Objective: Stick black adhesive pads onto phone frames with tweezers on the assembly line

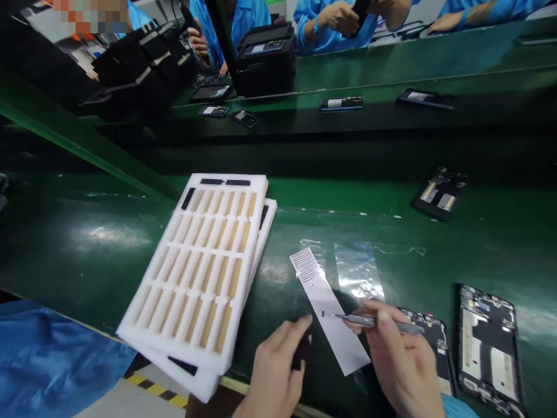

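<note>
My right hand (pixel 402 363) pinches metal tweezers (pixel 369 320), whose tip rests over a white paper strip (pixel 335 316) carrying a grid of tiny dots at its far end. My left hand (pixel 278 371) sits just left of the strip, fingers curled around a small dark part (pixel 301 352) that I cannot make out clearly. An open phone chassis (pixel 429 339) lies under my right hand. A second open phone chassis (pixel 489 342) lies to its right. All rest on the green conveyor belt (pixel 87 244).
Two stacked white foam trays (pixel 204 267) with tan strips in slots sit at left. Clear film pieces (pixel 357 270) lie behind the strip. Another phone frame (pixel 440 194) lies farther right. Across the line, people in blue handle phones near black trays (pixel 265 58).
</note>
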`<action>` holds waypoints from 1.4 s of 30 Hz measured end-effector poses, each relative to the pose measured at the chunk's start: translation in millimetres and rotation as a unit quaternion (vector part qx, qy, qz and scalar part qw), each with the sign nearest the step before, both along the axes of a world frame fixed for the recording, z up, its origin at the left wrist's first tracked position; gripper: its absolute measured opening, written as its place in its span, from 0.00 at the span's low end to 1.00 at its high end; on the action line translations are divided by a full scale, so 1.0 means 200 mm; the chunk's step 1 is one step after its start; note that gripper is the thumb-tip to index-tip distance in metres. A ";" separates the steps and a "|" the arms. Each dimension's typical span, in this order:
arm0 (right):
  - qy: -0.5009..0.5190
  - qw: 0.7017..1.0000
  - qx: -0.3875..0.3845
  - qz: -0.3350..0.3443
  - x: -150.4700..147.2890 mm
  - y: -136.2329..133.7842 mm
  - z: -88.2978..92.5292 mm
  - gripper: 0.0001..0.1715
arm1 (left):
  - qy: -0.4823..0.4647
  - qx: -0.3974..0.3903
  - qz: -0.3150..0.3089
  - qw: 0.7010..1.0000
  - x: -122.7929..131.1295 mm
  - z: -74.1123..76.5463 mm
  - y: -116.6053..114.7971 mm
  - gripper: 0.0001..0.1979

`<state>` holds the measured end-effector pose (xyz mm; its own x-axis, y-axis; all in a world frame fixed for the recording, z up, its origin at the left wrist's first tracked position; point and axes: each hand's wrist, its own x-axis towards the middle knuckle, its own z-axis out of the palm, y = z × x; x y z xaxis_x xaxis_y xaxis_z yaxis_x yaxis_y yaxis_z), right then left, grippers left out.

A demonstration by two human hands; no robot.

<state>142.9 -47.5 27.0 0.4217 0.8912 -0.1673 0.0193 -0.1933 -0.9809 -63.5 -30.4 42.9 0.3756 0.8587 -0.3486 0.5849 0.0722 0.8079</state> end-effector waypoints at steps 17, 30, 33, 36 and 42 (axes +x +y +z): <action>0.175 0.984 -0.027 0.034 0.04 -0.06 0.06 0.18 | -0.384 -0.363 0.280 0.801 0.28 0.09 0.12 0.27; 0.067 0.998 -0.009 -0.006 0.03 -0.07 0.07 0.17 | -0.323 -0.373 0.311 0.812 0.33 0.17 0.15 0.28; 0.071 0.997 -0.005 -0.009 0.04 -0.05 0.07 0.17 | -0.318 -0.378 0.311 0.812 0.34 0.17 0.16 0.27; 0.028 1.000 0.012 -0.008 0.04 -0.03 0.07 0.15 | -0.324 -0.377 0.314 0.809 0.34 0.17 0.17 0.26; -0.110 0.993 0.036 0.033 0.03 -0.07 0.17 0.13 | -0.351 -0.363 0.329 0.798 0.36 0.15 0.17 0.19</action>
<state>149.8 -61.3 60.4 0.3819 0.9241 -0.0115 0.2453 -0.1133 -0.9628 8.1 2.8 73.2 0.2488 0.6179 -0.7458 -0.3515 0.7752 0.5250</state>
